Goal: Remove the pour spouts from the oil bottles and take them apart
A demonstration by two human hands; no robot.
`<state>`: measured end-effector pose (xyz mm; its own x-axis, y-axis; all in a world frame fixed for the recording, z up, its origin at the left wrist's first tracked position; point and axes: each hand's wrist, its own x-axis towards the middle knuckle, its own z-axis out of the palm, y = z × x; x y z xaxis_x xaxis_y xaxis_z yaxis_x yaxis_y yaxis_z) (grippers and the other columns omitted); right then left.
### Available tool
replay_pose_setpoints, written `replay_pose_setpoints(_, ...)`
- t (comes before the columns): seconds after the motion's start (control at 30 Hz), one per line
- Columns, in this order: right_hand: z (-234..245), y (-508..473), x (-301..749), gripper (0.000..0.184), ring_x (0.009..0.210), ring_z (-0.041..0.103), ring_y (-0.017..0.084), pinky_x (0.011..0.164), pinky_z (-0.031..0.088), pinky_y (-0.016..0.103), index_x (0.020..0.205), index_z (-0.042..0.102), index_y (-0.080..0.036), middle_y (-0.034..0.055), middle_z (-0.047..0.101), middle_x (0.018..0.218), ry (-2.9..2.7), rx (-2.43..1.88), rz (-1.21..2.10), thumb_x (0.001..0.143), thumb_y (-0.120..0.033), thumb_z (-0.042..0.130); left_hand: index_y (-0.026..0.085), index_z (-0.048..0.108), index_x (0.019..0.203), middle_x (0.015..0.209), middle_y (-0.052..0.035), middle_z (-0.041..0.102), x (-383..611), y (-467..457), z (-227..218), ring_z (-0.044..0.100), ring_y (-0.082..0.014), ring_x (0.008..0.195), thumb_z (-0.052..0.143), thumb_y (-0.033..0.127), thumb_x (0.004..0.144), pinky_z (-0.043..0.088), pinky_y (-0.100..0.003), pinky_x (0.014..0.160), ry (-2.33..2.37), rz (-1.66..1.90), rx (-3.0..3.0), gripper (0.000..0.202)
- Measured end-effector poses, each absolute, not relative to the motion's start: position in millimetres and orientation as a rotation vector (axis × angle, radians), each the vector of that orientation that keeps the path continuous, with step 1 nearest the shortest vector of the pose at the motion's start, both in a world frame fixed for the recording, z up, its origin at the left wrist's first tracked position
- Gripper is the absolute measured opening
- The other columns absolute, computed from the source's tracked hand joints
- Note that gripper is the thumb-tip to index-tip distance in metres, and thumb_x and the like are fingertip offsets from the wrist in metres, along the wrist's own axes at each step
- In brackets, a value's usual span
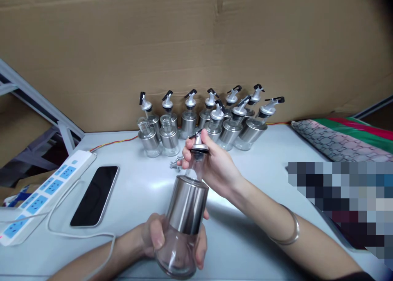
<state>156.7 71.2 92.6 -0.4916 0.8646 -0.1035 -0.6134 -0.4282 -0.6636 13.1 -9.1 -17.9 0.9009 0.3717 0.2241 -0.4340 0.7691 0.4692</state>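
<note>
A glass oil bottle [188, 205] with a brushed steel band leans in front of me, its neck tilted up and away. My left hand [156, 234] is wrapped round its clear lower part. At the neck, my right hand [215, 162] grips the silver pour spout [199, 146], which has a dark lever and a black collar and sits at the bottle's mouth. Beyond my right fingers, a small silver piece [176, 163] lies on the table, partly hidden. Two bottles without spouts, a left one [149, 140] and a right one [169, 138], stand farther back.
Several bottles with spouts [251, 125] stand at the cardboard wall [123, 48]. At left lie a black phone [95, 196], a white power strip [46, 197] and a white cable [82, 234]. A patterned package [334, 140] and a blurred-out flat object [340, 199] are at right.
</note>
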Motion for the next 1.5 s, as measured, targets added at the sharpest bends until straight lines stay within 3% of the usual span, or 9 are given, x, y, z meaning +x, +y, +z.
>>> replay_pose_setpoints(0.17, 96, 70, 158, 0.055, 0.043, 0.058, 0.010, 0.066, 0.055, 0.030, 0.066, 0.058, -0.015, -0.0009, 0.058, 0.050, -0.544, -0.632, 2.115, 0.100, -0.043, 0.025, 0.018, 0.046, 0.128, 0.091, -0.0057, 0.066, 17, -13, -8, 0.061, -0.0167, 0.079, 0.070, 0.018, 0.049, 0.044, -0.020, 0.060, -0.047, 0.455, 0.459, 0.082)
replay_pose_setpoints(0.37, 101, 75, 165, 0.054, 0.053, 0.067, 0.017, 0.070, 0.056, 0.037, 0.067, 0.056, -0.015, 0.0026, 0.062, 0.054, -0.559, -0.676, 2.239, 0.101, -0.037, 0.021, 0.015, 0.056, 0.116, 0.085, -0.0056, 0.069, 19, -15, 9, 0.057, -0.0114, 0.062, 0.075, 0.019, 0.045, 0.039, -0.017, 0.050, 0.157, 0.467, 0.449, 0.074)
replay_pose_setpoints(0.57, 104, 76, 170, 0.056, 0.058, 0.070, 0.020, 0.070, 0.055, 0.037, 0.066, 0.056, -0.015, 0.0045, 0.064, 0.051, -0.623, -0.680, 2.302, 0.101, -0.036, 0.018, 0.013, 0.061, 0.108, 0.082, -0.0052, 0.070, 20, -16, 12, 0.058, -0.0116, 0.065, 0.083, 0.024, 0.040, 0.037, -0.018, 0.054, 0.183, 0.470, 0.481, 0.072)
replay_pose_setpoints(0.7, 108, 74, 167, 0.054, 0.056, 0.070, 0.019, 0.067, 0.056, 0.034, 0.064, 0.056, -0.014, 0.0043, 0.064, 0.052, -0.529, -0.716, 2.285, 0.101, -0.032, 0.021, 0.010, 0.063, 0.099, 0.082, -0.0064, 0.070, 20, -15, 14, 0.059, -0.0123, 0.067, 0.085, 0.024, 0.040, 0.037, -0.020, 0.056, 0.158, 0.478, 0.485, 0.064)
replay_pose_setpoints(0.87, 109, 77, 164, 0.053, 0.060, 0.069, 0.015, 0.070, 0.056, 0.031, 0.064, 0.056, -0.014, 0.0037, 0.066, 0.058, -0.455, -0.721, 2.094, 0.101, -0.030, 0.023, 0.012, 0.058, 0.113, 0.086, -0.0060, 0.070, 19, -15, 11, 0.060, -0.0138, 0.072, 0.082, 0.020, 0.043, 0.037, -0.021, 0.059, 0.113, 0.509, 0.487, 0.074)
replay_pose_setpoints(1.0, 109, 83, 175, 0.038, 0.053, 0.058, 0.008, 0.064, 0.053, 0.023, 0.061, 0.055, -0.017, -0.0037, 0.058, 0.056, -0.705, -0.639, 1.775, 0.090, -0.041, 0.054, 0.017, 0.050, 0.125, 0.093, -0.0066, 0.069, 14, -14, 5, 0.058, -0.0119, 0.066, 0.075, 0.011, 0.046, 0.034, -0.020, 0.056, 0.029, 0.493, 0.530, 0.083)
replay_pose_setpoints(1.1, 111, 83, 188, 0.026, 0.048, 0.049, 0.007, 0.050, 0.044, 0.019, 0.063, 0.054, -0.018, -0.0063, 0.053, 0.053, -1.277, -0.684, 1.636, 0.076, -0.032, 0.072, 0.019, 0.049, 0.126, 0.095, -0.0072, 0.068, 11, -12, 5, 0.057, -0.0121, 0.066, 0.075, 0.010, 0.045, 0.034, -0.020, 0.055, 0.015, 0.495, 0.538, 0.086)
replay_pose_setpoints(1.3, 123, 79, 202, 0.014, 0.047, 0.053, 0.008, 0.044, 0.044, 0.020, 0.082, 0.059, -0.019, -0.0050, 0.056, 0.060, -1.785, -0.753, 1.624, 0.078, -0.029, 0.068, 0.017, 0.051, 0.125, 0.094, -0.0077, 0.068, 8, -10, 10, 0.057, -0.0118, 0.066, 0.075, 0.008, 0.046, 0.031, -0.020, 0.053, 0.076, 0.479, 0.553, 0.083)
replay_pose_setpoints(1.5, 128, 78, 202, 0.009, 0.048, 0.055, 0.006, 0.042, 0.047, 0.017, 0.076, 0.061, -0.019, -0.0029, 0.059, 0.073, -1.815, -0.713, 1.525, 0.074, -0.021, 0.070, 0.018, 0.051, 0.127, 0.099, -0.0073, 0.066, 4, -11, 17, 0.056, -0.0120, 0.074, 0.075, 0.006, 0.049, 0.034, -0.019, 0.057, 0.098, 0.483, 0.627, 0.083)
